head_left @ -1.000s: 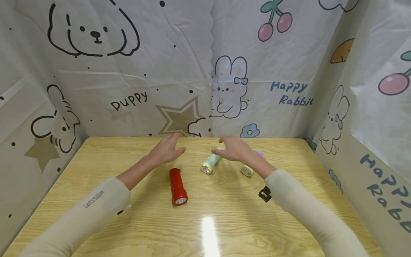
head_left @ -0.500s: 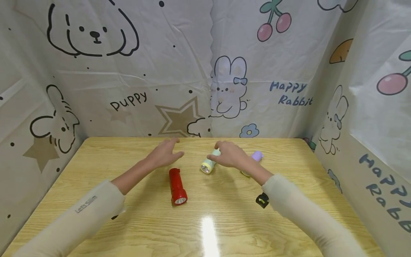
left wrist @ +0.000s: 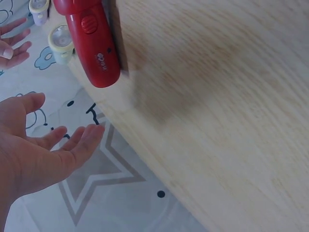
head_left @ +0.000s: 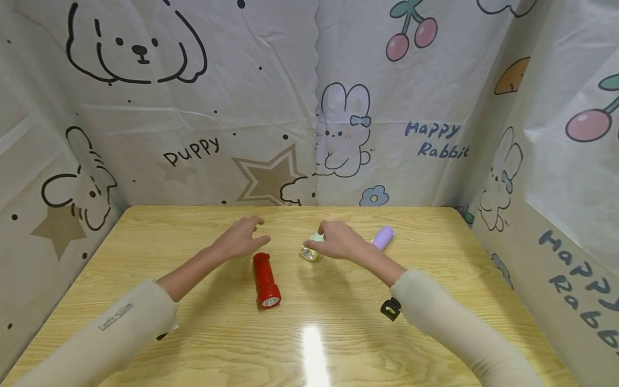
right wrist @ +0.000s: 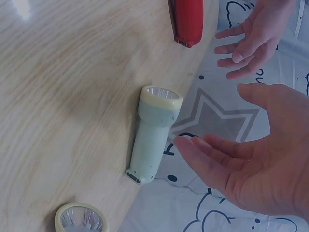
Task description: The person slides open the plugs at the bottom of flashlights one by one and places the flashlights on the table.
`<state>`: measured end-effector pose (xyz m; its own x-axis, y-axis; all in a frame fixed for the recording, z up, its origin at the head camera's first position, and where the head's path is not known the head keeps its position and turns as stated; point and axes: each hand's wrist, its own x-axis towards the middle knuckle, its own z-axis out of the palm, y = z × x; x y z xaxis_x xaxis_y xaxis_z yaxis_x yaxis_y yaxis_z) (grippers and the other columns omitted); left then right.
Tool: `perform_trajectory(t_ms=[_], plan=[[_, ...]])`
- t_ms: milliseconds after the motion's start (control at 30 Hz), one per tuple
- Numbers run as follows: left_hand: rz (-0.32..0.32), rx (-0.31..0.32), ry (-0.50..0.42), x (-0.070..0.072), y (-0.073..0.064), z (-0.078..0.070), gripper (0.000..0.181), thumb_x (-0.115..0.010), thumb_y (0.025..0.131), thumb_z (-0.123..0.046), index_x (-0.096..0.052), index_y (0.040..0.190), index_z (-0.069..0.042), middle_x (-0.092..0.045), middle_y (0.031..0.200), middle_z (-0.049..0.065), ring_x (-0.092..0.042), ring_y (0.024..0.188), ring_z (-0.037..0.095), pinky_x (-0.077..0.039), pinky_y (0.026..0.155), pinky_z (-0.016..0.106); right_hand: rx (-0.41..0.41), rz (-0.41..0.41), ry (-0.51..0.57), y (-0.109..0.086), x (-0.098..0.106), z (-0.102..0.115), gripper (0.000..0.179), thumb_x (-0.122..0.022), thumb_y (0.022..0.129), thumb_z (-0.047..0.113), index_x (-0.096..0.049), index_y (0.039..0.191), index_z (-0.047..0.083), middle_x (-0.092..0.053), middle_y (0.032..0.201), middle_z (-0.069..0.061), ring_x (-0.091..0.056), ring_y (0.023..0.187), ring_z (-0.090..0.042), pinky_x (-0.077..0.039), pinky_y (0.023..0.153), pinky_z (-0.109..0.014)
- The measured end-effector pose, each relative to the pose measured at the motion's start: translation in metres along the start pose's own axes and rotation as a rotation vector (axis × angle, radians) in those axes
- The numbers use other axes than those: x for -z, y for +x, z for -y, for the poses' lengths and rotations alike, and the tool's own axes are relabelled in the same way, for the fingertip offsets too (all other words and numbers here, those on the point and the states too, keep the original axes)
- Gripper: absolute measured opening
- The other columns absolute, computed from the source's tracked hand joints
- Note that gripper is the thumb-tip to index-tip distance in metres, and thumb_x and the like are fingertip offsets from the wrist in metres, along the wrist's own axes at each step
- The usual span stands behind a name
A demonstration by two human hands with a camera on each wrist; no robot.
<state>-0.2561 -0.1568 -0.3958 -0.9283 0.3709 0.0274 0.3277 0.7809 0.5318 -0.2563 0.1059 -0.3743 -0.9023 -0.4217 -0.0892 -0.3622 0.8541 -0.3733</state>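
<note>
A red flashlight (head_left: 265,280) lies on the wooden table, its lens end toward the person. My left hand (head_left: 238,238) hovers just behind its far end, fingers spread and loosely bent around nothing. To the right, a pale green flashlight (right wrist: 153,137) with a cream rim lies on the table. Over it is my right hand (head_left: 338,240), thumb and fingers apart, covering much of it in the head view. In the right wrist view a gap shows between those fingertips and the green flashlight. Both palms hold nothing.
A purple flashlight (head_left: 383,238) lies farther right, its lens end hidden behind the right forearm in the head view. Printed cloth walls (head_left: 271,107) enclose the table (head_left: 232,344) at the back and both sides. A black wrist strap piece (head_left: 390,309) hangs below the right sleeve.
Both hands have come down and slightly nearer the person. The right hand now covers more of the green flashlight, and the purple one's body has come into view. The flashlights have stayed put.
</note>
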Motion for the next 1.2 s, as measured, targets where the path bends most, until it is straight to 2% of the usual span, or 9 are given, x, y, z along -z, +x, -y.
perform_trajectory(t_ms=[133, 433, 667, 900, 1200], plan=[[0.007, 0.018, -0.010, 0.000, -0.003, 0.004, 0.051, -0.060, 0.098, -0.023, -0.050, 0.134, 0.012, -0.058, 0.125, 0.031, -0.055, 0.116, 0.044, -0.050, 0.093, 0.055, 0.003, -0.004, 0.019, -0.001, -0.002, 0.002, 0.061, -0.064, 0.095, 0.047, -0.062, 0.122, -0.007, -0.070, 0.105, -0.018, -0.066, 0.086, -0.025, -0.056, 0.083, -0.040], [0.026, 0.045, -0.004, -0.004, -0.008, 0.010, 0.052, -0.061, 0.098, -0.025, -0.050, 0.134, 0.011, -0.058, 0.124, 0.033, -0.056, 0.115, 0.044, -0.051, 0.091, 0.054, 0.017, 0.004, 0.043, -0.002, -0.009, 0.010, 0.061, -0.065, 0.094, 0.046, -0.061, 0.121, -0.008, -0.068, 0.107, -0.018, -0.066, 0.093, -0.026, -0.056, 0.082, -0.038], [0.025, 0.016, -0.007, -0.006, -0.010, 0.016, 0.050, -0.061, 0.097, -0.023, -0.051, 0.131, 0.014, -0.060, 0.121, 0.033, -0.058, 0.112, 0.045, -0.052, 0.090, 0.054, 0.014, 0.025, 0.060, -0.002, -0.014, 0.014, 0.063, -0.065, 0.094, 0.047, -0.060, 0.123, -0.009, -0.068, 0.103, -0.017, -0.064, 0.083, -0.022, -0.056, 0.078, -0.036], [0.032, 0.041, 0.007, -0.009, -0.010, 0.017, 0.050, -0.062, 0.096, -0.024, -0.055, 0.125, 0.016, -0.061, 0.118, 0.034, -0.060, 0.109, 0.045, -0.053, 0.089, 0.053, -0.006, 0.039, 0.080, -0.003, -0.020, 0.016, 0.063, -0.065, 0.093, 0.049, -0.060, 0.123, -0.006, -0.068, 0.106, -0.016, -0.065, 0.089, -0.023, -0.056, 0.077, -0.035], [0.052, 0.091, -0.037, -0.013, -0.014, 0.016, 0.051, -0.063, 0.095, -0.025, -0.055, 0.125, 0.015, -0.062, 0.117, 0.033, -0.062, 0.105, 0.043, -0.055, 0.085, 0.050, -0.039, 0.059, 0.141, -0.002, -0.029, 0.019, 0.065, -0.066, 0.092, 0.050, -0.059, 0.127, -0.004, -0.068, 0.102, -0.012, -0.061, 0.078, -0.018, -0.054, 0.071, -0.033]])
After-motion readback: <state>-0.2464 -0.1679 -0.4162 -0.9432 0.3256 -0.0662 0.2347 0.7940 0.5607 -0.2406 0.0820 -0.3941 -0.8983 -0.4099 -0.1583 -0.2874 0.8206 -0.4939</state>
